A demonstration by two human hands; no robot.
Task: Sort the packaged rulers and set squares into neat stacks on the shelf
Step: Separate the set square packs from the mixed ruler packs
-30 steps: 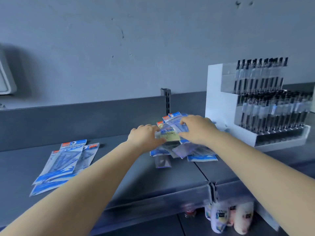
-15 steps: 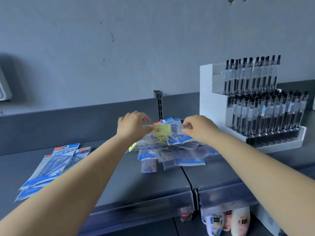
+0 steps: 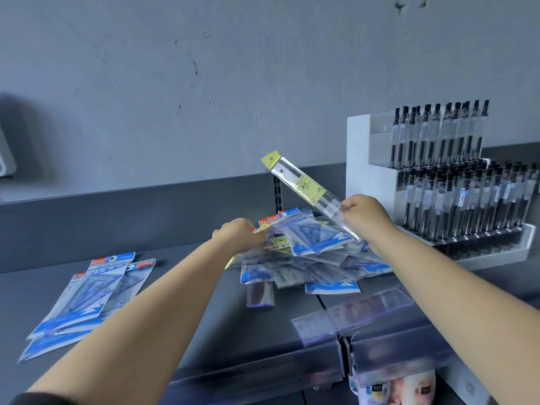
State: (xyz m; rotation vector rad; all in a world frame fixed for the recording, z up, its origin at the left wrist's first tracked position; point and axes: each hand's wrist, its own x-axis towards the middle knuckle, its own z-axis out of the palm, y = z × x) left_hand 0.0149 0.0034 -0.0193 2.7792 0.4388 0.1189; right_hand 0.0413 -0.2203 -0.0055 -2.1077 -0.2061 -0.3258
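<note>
Ruler pack [image 3: 309, 190] up over the messy pile [image 3: 304, 258], long axis slanted, yellow header pointing up-left | right hand [image 3: 363, 219] pinches its lower end | left hand [image 3: 238, 236] gripping a pile packet's edge | sorted set-square stack [image 3: 87, 293] far left on shelf [image 3: 187, 302]

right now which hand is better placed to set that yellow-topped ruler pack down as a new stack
Right. The right hand already pinches the ruler pack, lifted clear of the pile, with bare shelf nearby. The left hand is busy gripping a packet in the pile.
</note>
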